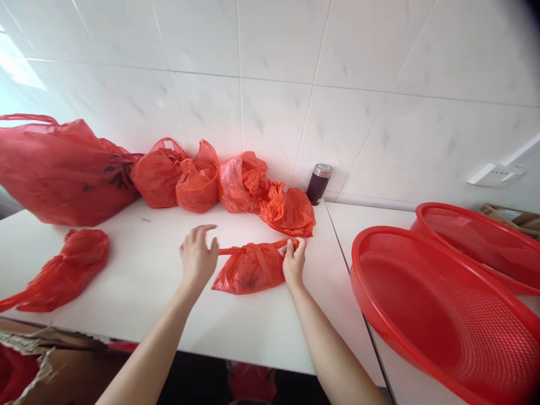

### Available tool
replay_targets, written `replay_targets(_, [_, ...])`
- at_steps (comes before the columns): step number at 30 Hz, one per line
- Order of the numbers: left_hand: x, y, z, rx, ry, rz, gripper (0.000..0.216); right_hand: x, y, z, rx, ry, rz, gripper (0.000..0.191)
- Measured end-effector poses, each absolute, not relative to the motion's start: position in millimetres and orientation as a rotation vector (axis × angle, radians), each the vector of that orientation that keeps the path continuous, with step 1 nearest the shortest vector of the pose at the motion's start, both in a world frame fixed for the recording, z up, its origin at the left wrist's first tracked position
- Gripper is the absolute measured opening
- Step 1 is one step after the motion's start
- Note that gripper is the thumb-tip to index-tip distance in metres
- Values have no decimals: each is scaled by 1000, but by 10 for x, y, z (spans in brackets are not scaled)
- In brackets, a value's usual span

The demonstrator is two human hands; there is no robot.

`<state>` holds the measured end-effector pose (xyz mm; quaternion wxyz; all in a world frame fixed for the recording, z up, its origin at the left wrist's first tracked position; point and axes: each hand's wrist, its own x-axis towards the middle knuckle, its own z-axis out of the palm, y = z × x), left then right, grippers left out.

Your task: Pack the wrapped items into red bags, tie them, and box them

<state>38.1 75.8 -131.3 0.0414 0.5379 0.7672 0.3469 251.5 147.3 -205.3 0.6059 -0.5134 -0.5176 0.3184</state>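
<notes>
A red plastic bag (pixel 251 270), filled and knotted at the top, lies on the white table (pixel 236 332) between my hands. My right hand (pixel 294 260) is closed on the bag's twisted right end. Just off the tip of the left end, my left hand (pixel 198 256) has its fingers apart and curved, with nothing visible in it. What the bag contains is hidden; dark shapes show faintly through the plastic. A crumpled red bag (pixel 295 211) sits right behind it.
Red bags (pixel 196 183) line the tiled wall, with a large one (pixel 67 174) far left. Another tied bag (pixel 70 270) lies front left. A dark bottle (pixel 319 184) stands at the back. Two red mesh baskets (pixel 405 298) occupy the right. A torn cardboard box (pixel 71 371) is below left.
</notes>
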Motion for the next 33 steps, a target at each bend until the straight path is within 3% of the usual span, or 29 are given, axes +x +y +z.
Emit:
replay_targets(4, [836,938,-1295,1987,2056,802,22,2543,1416,-2006,-1107,-1187,782,23])
replay_targets(10, [759,930,-1331,1912,2029,515,13,2659,1413,-2002,-1083,-1087,861,29])
replay_targets(18, [-494,296,-760,1621,2292,562,39,2625,1466,-2037,-1114,-1094,969,26])
replay_targets(25, [-1233,-153,-521,1194,2876,464,50,2645,1474,-2026,-1143,-1108,992,25])
replay_targets(28, [-1021,-141,-578,1253,2892,524,48,2588,1486,-1972,-1146,-1113,1002,24])
replay_targets(33, [-169,140,-1129,1705,2425,482,40,2574,1013,-1678,-1078,-1163,972,14])
